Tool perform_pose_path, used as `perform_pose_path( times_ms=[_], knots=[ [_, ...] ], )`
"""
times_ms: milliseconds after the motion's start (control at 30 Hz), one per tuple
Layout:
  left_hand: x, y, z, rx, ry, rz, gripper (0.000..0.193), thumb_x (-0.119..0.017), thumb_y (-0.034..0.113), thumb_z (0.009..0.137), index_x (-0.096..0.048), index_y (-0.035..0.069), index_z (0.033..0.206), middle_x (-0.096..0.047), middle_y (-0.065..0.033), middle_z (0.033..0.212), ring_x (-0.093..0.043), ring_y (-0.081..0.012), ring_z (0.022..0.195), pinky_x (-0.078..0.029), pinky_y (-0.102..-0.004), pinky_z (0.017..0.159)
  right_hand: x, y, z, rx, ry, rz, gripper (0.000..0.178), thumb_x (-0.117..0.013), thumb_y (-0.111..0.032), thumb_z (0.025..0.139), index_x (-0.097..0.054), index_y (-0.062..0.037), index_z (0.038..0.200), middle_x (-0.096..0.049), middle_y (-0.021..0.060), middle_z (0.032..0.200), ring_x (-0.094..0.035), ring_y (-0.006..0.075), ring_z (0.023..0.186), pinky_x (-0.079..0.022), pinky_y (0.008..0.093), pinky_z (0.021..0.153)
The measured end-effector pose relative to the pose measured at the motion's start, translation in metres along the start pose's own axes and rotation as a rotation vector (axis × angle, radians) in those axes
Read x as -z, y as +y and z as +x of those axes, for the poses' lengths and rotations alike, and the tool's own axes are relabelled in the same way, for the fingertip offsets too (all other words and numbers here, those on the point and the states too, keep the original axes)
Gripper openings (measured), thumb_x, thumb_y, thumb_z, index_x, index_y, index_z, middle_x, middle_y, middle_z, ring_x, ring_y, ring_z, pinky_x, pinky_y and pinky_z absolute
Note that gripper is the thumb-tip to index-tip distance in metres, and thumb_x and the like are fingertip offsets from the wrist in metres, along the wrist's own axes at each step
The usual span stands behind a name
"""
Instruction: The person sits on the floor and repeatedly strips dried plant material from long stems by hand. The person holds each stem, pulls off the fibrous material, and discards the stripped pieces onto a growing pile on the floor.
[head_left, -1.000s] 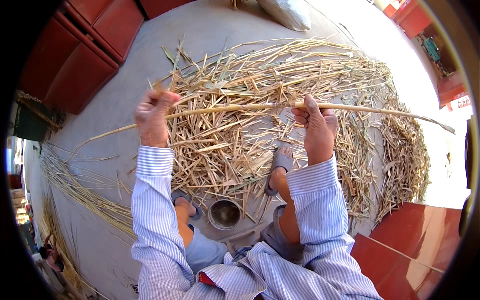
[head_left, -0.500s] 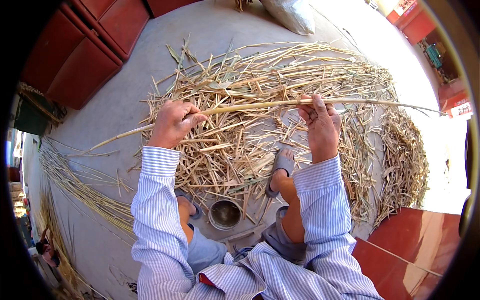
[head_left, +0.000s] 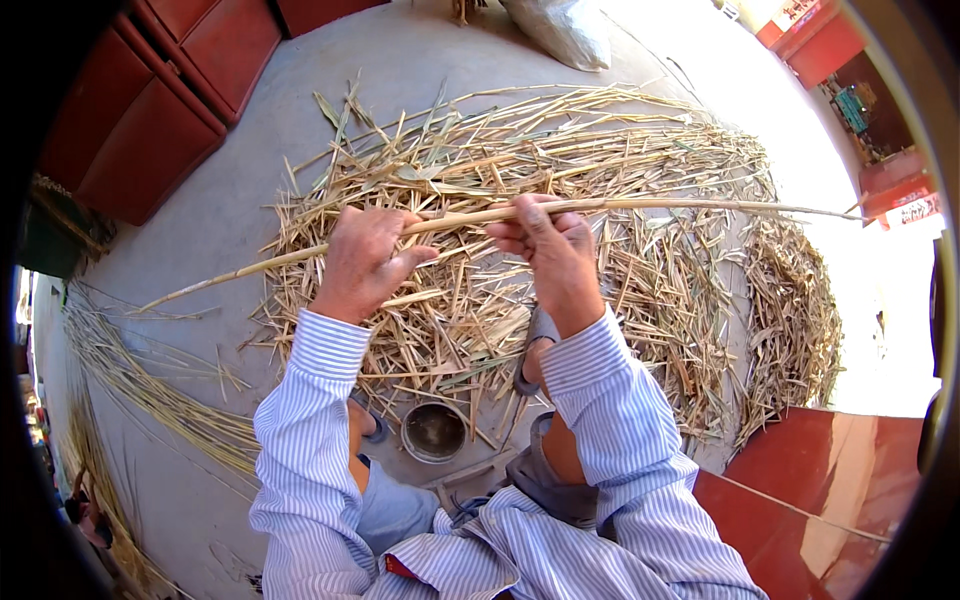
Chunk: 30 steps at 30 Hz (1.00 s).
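Observation:
A long, thin, pale yellow dry stalk (head_left: pixel 660 203) lies crosswise before me, above the litter on the ground. It tapers to a fine tip at the right, and its other end slants down to the left. My left hand (head_left: pixel 362 262) holds it left of the middle, with the fingers curled round it and the thumb standing a little off. Thumb and fingers of my right hand (head_left: pixel 556 255) pinch the same stalk further right, near a joint. Below both hands spreads a wide heap of broken dry leaf sheaths (head_left: pixel 470 325).
A round metal bowl (head_left: pixel 434 452) stands by my feet. Long thin stalks (head_left: pixel 190 415) lie bundled on the left. Leaf litter (head_left: pixel 795 320) is piled at the right. Red cabinets (head_left: pixel 140 120) stand at upper left, a pale sack (head_left: pixel 565 35) at the top. Another person (head_left: pixel 85 515) is at the far left.
My right hand has slid left along the stalk, closer to my left hand. The left thumb has lifted away from the stalk. The whole view has shifted slightly.

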<state>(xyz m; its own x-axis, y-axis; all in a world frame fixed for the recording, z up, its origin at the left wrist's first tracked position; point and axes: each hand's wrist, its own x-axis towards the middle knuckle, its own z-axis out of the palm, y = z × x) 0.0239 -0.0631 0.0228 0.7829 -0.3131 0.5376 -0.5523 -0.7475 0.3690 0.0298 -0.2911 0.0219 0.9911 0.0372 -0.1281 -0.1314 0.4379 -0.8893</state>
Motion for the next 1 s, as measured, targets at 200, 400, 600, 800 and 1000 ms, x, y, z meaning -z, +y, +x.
perform_pose_path(
  times_ms=[200, 400, 600, 800, 1000],
  knots=[
    [0.007, -0.013, 0.004, 0.319, -0.144, -0.183, 0.024, -0.074, 0.032, 0.079, -0.071, 0.008, 0.078, -0.061, -0.0075, 0.059, -0.055, -0.0228, 0.057, -0.037, -0.0344, 0.064, 0.014, -0.01, 0.005, 0.156, 0.075, -0.066, 0.026, -0.063, -0.022, 0.095, -0.061, 0.0012, 0.105, -0.07, 0.0126, 0.092, -0.07, 0.0174, 0.078, -0.056, 0.0243, 0.068],
    [-0.001, -0.003, 0.008, 0.249, -0.257, -0.339, 0.021, -0.076, 0.022, 0.08, -0.069, 0.003, 0.088, -0.065, -0.0055, 0.07, -0.055, -0.0158, 0.063, -0.043, -0.0309, 0.06, 0.022, -0.016, -0.001, 0.097, 0.063, -0.114, 0.023, -0.061, -0.021, 0.096, -0.061, -0.0003, 0.104, -0.07, 0.0133, 0.095, -0.071, 0.0179, 0.082, -0.057, 0.0234, 0.068],
    [-0.024, 0.025, 0.015, 0.38, -0.021, -0.48, 0.019, -0.078, 0.019, 0.077, -0.071, 0.004, 0.088, -0.066, -0.0054, 0.067, -0.059, -0.016, 0.061, -0.046, -0.0303, 0.061, 0.004, -0.012, -0.012, 0.092, -0.036, -0.111, 0.026, -0.063, -0.022, 0.095, -0.061, 0.0003, 0.108, -0.07, 0.0131, 0.102, -0.07, 0.0187, 0.088, -0.056, 0.0273, 0.076],
    [-0.024, 0.012, 0.008, 0.49, 0.062, -0.657, 0.026, -0.081, 0.022, 0.075, -0.07, 0.005, 0.092, -0.068, -0.0059, 0.075, -0.063, -0.0179, 0.075, -0.047, -0.0307, 0.066, 0.01, -0.008, -0.006, 0.013, -0.007, -0.047, 0.022, -0.061, -0.02, 0.095, -0.06, -0.0015, 0.108, -0.07, 0.0153, 0.101, -0.071, 0.0211, 0.088, -0.059, 0.0256, 0.071],
    [-0.004, -0.019, 0.0, 0.208, -0.219, -0.104, 0.029, -0.078, 0.03, 0.074, -0.071, 0.008, 0.091, -0.065, -0.0067, 0.078, -0.059, -0.0243, 0.076, -0.042, -0.0399, 0.075, 0.027, -0.011, -0.002, 0.016, 0.122, -0.002, 0.024, -0.064, -0.018, 0.094, -0.059, 0.0007, 0.107, -0.07, 0.012, 0.093, -0.072, 0.0212, 0.081, -0.059, 0.0236, 0.064]
  ],
)
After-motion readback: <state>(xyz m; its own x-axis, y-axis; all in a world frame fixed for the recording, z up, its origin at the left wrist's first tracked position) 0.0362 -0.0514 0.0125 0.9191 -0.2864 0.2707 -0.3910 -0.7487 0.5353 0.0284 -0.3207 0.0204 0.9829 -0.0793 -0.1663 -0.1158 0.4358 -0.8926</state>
